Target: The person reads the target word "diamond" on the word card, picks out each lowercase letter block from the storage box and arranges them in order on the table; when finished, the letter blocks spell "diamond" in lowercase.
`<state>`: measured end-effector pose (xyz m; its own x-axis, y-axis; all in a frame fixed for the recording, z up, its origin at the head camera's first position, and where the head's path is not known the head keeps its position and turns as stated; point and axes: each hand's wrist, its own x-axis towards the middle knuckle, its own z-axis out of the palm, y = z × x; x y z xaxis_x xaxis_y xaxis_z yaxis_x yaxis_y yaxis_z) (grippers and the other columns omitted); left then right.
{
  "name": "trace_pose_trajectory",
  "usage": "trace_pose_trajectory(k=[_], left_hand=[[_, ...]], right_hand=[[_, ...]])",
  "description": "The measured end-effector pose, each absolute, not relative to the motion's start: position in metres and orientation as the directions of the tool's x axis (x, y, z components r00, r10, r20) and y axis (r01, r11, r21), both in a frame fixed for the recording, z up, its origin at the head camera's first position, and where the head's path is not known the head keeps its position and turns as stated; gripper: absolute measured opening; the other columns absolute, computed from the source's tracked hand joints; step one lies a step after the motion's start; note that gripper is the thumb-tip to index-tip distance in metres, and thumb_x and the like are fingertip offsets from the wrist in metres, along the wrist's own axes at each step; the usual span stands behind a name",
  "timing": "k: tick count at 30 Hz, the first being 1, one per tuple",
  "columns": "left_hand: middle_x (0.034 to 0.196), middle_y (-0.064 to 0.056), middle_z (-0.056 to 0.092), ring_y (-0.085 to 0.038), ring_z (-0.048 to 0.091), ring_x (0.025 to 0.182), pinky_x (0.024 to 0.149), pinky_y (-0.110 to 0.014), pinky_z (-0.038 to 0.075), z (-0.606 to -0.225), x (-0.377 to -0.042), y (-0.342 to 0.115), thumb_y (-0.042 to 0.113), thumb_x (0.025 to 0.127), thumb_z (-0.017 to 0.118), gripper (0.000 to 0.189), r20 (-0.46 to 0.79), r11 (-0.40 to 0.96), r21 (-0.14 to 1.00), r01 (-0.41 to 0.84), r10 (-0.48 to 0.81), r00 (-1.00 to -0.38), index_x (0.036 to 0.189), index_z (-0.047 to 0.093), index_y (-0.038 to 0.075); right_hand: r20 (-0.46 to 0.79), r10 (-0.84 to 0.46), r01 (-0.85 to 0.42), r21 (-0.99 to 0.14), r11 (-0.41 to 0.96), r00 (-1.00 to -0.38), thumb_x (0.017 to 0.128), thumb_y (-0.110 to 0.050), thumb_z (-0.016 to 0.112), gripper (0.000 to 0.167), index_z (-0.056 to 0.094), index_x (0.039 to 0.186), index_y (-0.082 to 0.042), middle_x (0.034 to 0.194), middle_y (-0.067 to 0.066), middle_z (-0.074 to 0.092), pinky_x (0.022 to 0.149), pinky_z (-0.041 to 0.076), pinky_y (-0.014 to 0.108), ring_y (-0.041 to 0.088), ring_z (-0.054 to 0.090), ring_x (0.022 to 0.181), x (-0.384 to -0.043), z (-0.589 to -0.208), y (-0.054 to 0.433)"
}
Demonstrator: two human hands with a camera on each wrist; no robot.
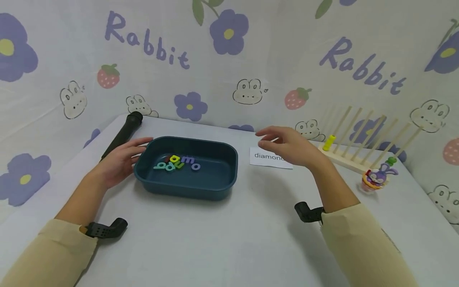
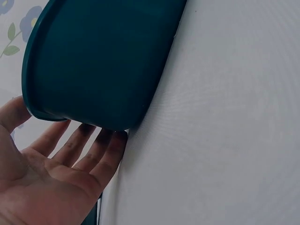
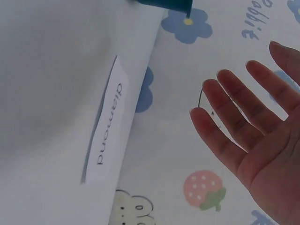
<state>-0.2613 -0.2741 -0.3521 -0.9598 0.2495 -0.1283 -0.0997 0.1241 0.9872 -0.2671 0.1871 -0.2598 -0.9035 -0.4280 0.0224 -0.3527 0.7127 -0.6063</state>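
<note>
A dark teal tray stands on the white table with several coloured plastic letters lying in its left half. Beside the tray's left end is my left hand, palm toward it; in the left wrist view its spread, relaxed fingers reach right to the tray's end wall. My right hand hovers over a white card printed "diamond", covering its right end in the head view. In the right wrist view that hand shows loosely extended fingers with nothing in them.
A black microphone lies behind my left hand. At the back right is a wooden rack of upright pegs, with a yellow piece on one. A purple rabbit figurine stands before the rack. A patterned cloth hangs behind the table.
</note>
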Motion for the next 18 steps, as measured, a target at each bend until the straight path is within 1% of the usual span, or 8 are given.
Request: trace_pose_trajectory(k=[5,8,13,18], left_hand=[[0.167,-0.011,0.031,-0.022,0.045,0.137,0.097,-0.019,0.049,-0.35,-0.258,-0.277,0.031,0.11,0.045,0.057,-0.126,0.126,0.987,-0.097,0.244,-0.962,0.164,0.03,0.019],[0.164,-0.012,0.033,-0.02,0.046,0.134,0.096,-0.019,0.05,-0.349,-0.258,-0.278,0.024,0.11,0.044,0.056,-0.126,0.116,0.988,-0.1,0.249,-0.96,0.164,0.031,0.019],[0.166,-0.015,0.03,-0.023,0.044,0.137,0.096,-0.019,0.051,-0.351,-0.26,-0.279,0.018,0.109,0.041,0.056,-0.124,0.102,0.99,-0.099,0.273,-0.954,0.164,0.031,0.019],[0.169,-0.016,0.025,-0.03,0.038,0.145,0.098,-0.02,0.049,-0.352,-0.26,-0.279,0.015,0.108,0.042,0.057,-0.118,0.091,0.991,-0.095,0.288,-0.95,0.164,0.03,0.018]], right_hand=[[0.008,-0.476,-0.387,-0.593,0.706,-0.879,0.103,-0.038,0.061,0.04,0.064,0.139,-0.021,0.134,0.009,0.066,0.097,0.054,0.049,0.029,0.063,0.122,-0.272,-0.252,0.17],[-0.013,-0.504,-0.4,-0.591,0.7,-0.864,0.103,-0.038,0.061,0.039,0.065,0.139,-0.022,0.134,0.009,0.066,0.098,0.053,0.049,0.029,0.063,0.121,-0.274,-0.246,0.16],[-0.043,-0.541,-0.415,-0.591,0.692,-0.84,0.103,-0.037,0.062,0.04,0.064,0.14,-0.021,0.136,0.009,0.065,0.099,0.053,0.049,0.029,0.062,0.123,-0.277,-0.237,0.145],[-0.044,-0.584,-0.447,-0.597,0.666,-0.811,0.102,-0.033,0.064,0.038,0.066,0.137,-0.02,0.128,0.006,0.07,0.096,0.056,0.046,0.026,0.066,0.114,-0.281,-0.231,0.128]])
